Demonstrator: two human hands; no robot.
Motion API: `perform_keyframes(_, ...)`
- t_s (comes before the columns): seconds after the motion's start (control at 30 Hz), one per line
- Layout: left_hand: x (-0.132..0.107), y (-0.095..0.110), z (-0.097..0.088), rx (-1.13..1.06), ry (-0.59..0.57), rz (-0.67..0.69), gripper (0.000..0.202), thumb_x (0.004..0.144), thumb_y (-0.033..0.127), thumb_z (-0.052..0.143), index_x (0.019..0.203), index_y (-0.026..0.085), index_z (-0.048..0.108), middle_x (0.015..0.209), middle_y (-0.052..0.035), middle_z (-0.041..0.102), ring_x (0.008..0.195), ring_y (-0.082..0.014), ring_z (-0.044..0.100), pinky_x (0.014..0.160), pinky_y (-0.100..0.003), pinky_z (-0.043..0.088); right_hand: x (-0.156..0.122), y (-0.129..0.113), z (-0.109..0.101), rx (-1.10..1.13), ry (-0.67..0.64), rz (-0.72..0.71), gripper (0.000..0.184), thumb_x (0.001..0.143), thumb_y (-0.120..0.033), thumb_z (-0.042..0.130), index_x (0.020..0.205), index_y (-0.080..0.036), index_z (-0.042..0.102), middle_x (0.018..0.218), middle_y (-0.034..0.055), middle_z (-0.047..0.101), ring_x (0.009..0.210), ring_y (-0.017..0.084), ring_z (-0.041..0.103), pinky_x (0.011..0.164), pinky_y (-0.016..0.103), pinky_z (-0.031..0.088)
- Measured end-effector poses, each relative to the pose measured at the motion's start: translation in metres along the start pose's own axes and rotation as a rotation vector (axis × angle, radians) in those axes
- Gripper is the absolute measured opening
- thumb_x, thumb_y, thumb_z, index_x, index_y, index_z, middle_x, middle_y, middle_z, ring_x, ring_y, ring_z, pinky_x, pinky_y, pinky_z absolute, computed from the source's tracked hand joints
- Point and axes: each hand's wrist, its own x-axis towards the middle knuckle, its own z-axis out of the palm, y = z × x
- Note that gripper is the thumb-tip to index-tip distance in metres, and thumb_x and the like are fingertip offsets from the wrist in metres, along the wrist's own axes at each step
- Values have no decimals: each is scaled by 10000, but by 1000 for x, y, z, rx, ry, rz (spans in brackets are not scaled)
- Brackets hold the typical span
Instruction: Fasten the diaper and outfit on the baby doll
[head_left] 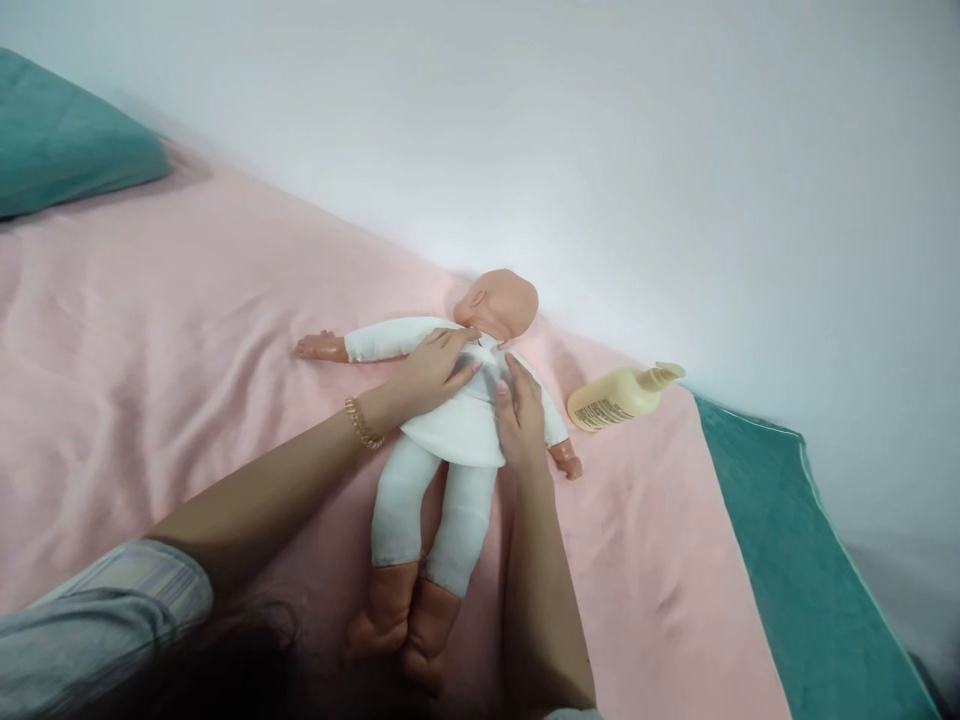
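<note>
On the sheet [645, 560]: doll [456, 432]
Left hand [426, 378]: grip released, resting on doll
Right hand [523, 412]: grip released, against doll
Near doll's arm: bottle [611, 398]

From where I stand, a doll with brown plastic limbs and white cloth body [457, 430] lies on a wrinkled pink blanket [187, 330]. The person's left hand [431, 375], above a gold chain bracelet [361, 422], rests spread upon its upper body; the right hand [523, 415] touches the opposite side. Near the doll's arm is a pale yellow pump bottle [611, 400], beside the white wall [675, 180].
</note>
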Motion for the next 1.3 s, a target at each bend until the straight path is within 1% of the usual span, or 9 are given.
perform_keyframes(0.13,-1,19,-28,45,-43,107,315,966,306,440,1202,147,575,1252,-115,634,1186,-287,538,1062,-449,386,-7,-25,-32,109,-40,13,354,1010,-416,418,1128,-240,702,1159,80,667,1135,223,595,1005,414,469)
perform_keyframes(0.2,-3,30,-47,-6,-175,137,273,969,319,435,1101,178,627,1145,-70,683,1092,-262,598,988,-396,440,-10,-38,-48,167,-226,26,304,996,-402,475,1045,-258,738,1036,55,684,1005,203,633,874,365,512)
perform_keyframes(0.3,-10,42,-71,-59,-501,142,291,975,325,411,1008,227,683,955,-5,721,813,-211,652,762,-326,490,-14,-50,-62,144,-479,30,251,967,-406,548,946,-274,760,922,26,693,924,193,633,810,344,501)
perform_keyframes(0.43,-16,50,-79,-156,-729,129,302,931,388,455,946,262,730,877,-29,743,731,-237,640,688,-341,511,-17,-57,-66,81,-640,32,261,957,-425,560,876,-281,763,895,12,685,875,183,623,769,330,492)
perform_keyframes(0.53,-17,51,-74,-261,-764,60,274,867,426,532,956,278,746,865,-45,749,808,-267,647,748,-350,547,-19,-55,-64,98,-685,35,264,966,-422,542,906,-291,763,923,5,685,881,174,627,769,319,497)
perform_keyframes(0.8,-26,34,-59,-228,-842,108,367,707,174,574,1030,232,739,956,-28,744,809,-238,665,725,-337,544,-19,-45,-46,107,-719,112,282,955,-360,561,772,-246,742,850,3,652,787,153,608,697,297,487)
perform_keyframes(0.97,-25,35,-60,-257,-802,55,291,722,225,617,974,249,761,897,-42,751,759,-250,667,690,-341,550,-19,-50,-47,51,-696,129,329,954,-354,551,686,-224,691,822,9,635,726,155,584,662,313,470)
perform_keyframes(1.17,-20,38,-73,-216,-743,104,371,707,186,608,1042,270,740,1025,-29,748,936,-268,672,864,-349,542,-21,-46,-55,115,-581,122,296,959,-405,542,783,-265,734,920,21,662,896,198,614,739,331,498)
perform_keyframes(1.3,-20,34,-68,-206,-750,53,389,675,151,608,1032,230,740,1020,-43,746,899,-260,669,831,-335,545,-19,-46,-50,131,-580,202,311,947,-357,566,697,-224,694,893,13,647,854,173,601,736,313,471)
